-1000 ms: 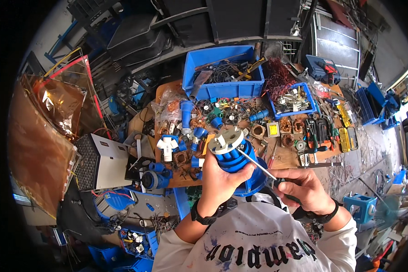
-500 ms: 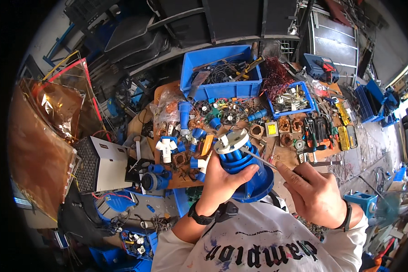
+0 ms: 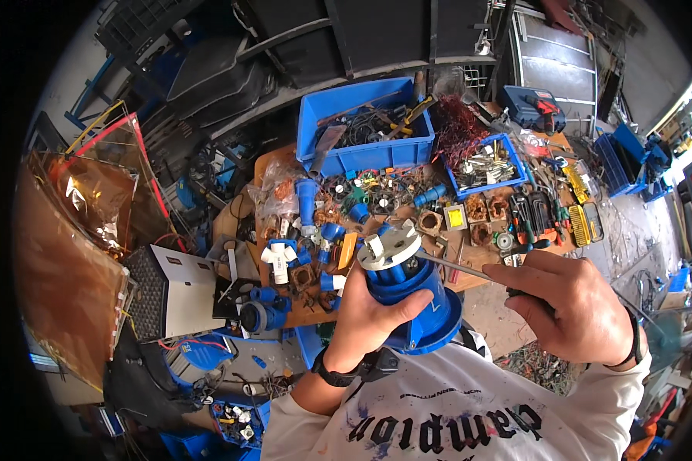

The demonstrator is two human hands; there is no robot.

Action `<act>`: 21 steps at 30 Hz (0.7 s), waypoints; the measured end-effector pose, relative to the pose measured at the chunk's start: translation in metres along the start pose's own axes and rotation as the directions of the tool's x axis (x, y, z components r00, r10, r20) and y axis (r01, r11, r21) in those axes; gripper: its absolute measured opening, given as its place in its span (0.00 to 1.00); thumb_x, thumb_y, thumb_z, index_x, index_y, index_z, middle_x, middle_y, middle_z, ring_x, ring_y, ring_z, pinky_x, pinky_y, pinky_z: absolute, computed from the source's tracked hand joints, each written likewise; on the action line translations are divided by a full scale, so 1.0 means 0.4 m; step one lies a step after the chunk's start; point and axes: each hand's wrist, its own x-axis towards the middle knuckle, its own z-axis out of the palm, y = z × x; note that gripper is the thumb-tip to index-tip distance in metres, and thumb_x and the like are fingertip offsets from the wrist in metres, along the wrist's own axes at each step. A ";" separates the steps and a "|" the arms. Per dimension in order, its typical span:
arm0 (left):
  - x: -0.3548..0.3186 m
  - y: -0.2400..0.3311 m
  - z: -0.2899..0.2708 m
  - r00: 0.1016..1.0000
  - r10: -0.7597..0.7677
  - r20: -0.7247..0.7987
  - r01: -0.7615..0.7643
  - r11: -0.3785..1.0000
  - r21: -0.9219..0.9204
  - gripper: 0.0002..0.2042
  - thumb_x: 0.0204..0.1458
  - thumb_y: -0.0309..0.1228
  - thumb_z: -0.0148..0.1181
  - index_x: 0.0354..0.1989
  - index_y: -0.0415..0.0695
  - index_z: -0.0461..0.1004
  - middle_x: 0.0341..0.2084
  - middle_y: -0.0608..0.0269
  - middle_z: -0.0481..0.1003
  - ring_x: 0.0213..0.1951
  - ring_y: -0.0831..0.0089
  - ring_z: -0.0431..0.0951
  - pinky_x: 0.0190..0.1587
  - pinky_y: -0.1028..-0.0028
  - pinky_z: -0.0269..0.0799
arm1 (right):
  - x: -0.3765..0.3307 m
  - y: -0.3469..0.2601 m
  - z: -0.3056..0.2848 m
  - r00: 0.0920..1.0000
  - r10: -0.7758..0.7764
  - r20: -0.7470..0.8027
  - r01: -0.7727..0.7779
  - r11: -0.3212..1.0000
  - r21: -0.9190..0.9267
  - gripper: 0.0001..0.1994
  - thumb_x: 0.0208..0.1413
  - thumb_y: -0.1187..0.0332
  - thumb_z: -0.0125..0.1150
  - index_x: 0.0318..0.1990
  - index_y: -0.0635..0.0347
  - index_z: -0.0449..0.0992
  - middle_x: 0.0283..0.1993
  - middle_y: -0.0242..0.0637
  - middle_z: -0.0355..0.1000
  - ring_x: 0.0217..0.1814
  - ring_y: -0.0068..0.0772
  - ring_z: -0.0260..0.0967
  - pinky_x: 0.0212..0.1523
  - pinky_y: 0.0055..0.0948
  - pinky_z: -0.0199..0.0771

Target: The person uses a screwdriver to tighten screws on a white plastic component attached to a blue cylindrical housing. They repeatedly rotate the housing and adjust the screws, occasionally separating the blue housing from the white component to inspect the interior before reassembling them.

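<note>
My left hand (image 3: 367,316) grips a large blue industrial plug (image 3: 411,296) by its body, holding it upright over my chest. Its grey and white contact face (image 3: 388,247) points up. My right hand (image 3: 573,307) is closed around the dark handle of a screwdriver (image 3: 457,267). The thin metal shaft runs left and its tip rests at the edge of the plug's face.
A cluttered wooden bench (image 3: 454,269) holds blue plug parts (image 3: 307,196), copper coils and hand tools. Two blue bins (image 3: 365,127) (image 3: 484,163) of parts stand at the back. A white and black box (image 3: 173,292) sits at the left, scrap sheets beyond.
My right hand has risen and come closer to the plug, bringing the screwdriver shaft to a flatter angle. The plug stays in my left hand, lifted a little higher.
</note>
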 end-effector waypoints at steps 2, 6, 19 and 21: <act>0.003 0.002 -0.002 1.000 -0.005 0.005 0.005 1.000 0.008 0.40 0.45 0.35 0.79 0.64 0.36 0.61 0.55 0.58 0.72 0.53 0.72 0.76 0.60 0.68 0.71 | 0.007 -0.003 -0.012 0.999 0.026 0.043 -0.027 1.000 0.012 0.19 0.53 0.77 0.62 0.54 0.61 0.78 0.35 0.46 0.74 0.32 0.51 0.75 0.31 0.43 0.75; 0.006 0.006 -0.003 1.000 -0.006 0.004 0.006 1.000 0.004 0.41 0.43 0.34 0.80 0.63 0.36 0.62 0.53 0.59 0.74 0.52 0.72 0.76 0.59 0.68 0.72 | 0.015 -0.006 -0.010 0.999 0.023 0.047 -0.026 0.997 0.072 0.18 0.55 0.76 0.61 0.55 0.62 0.77 0.35 0.48 0.74 0.33 0.53 0.76 0.33 0.43 0.75; 0.018 -0.037 -0.026 0.993 0.086 -0.083 -0.073 0.987 0.144 0.38 0.43 0.31 0.79 0.62 0.36 0.64 0.49 0.60 0.77 0.49 0.73 0.78 0.56 0.69 0.74 | 0.046 0.069 0.054 0.990 -0.142 0.008 0.139 0.980 0.145 0.21 0.52 0.76 0.63 0.56 0.64 0.75 0.38 0.46 0.75 0.33 0.49 0.77 0.31 0.42 0.79; 0.025 -0.039 -0.023 0.991 0.085 -0.106 -0.075 0.992 0.100 0.37 0.42 0.31 0.79 0.60 0.36 0.64 0.48 0.59 0.77 0.48 0.72 0.79 0.56 0.69 0.74 | 0.050 0.102 0.076 0.990 -0.144 -0.008 0.142 0.965 0.219 0.22 0.52 0.76 0.64 0.57 0.63 0.75 0.38 0.45 0.75 0.32 0.47 0.77 0.28 0.41 0.78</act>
